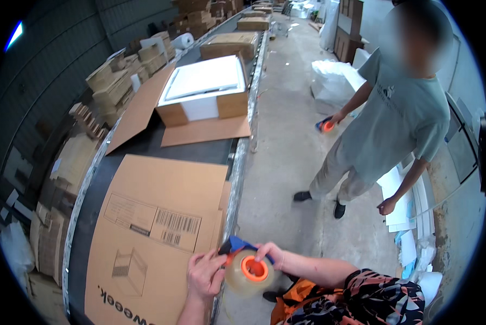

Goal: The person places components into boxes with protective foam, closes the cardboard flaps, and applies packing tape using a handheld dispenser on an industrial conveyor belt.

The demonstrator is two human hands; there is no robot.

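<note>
My right hand (pixel 270 255) grips a tape dispenser (pixel 242 245) with a blue frame, an orange hub and a wide roll of clear packing tape. It is held at the near right side of the conveyor. My left hand (pixel 202 272) is beside the dispenser's front end, its fingers bent together and touching there. Whatever lies between those fingertips is too small to make out. Under and beside the left hand lies a flat brown cardboard carton (pixel 140 238), printed with a line drawing and a barcode label.
Farther up the conveyor belt (pixel 86 238), an open carton (pixel 229 108) holds white foam, with closed cartons (pixel 229 46) beyond. A co-worker (pixel 400 108) stands in the aisle at right, holding another tape dispenser (pixel 326 125). Stacked cardboard (pixel 110 81) lines the left side.
</note>
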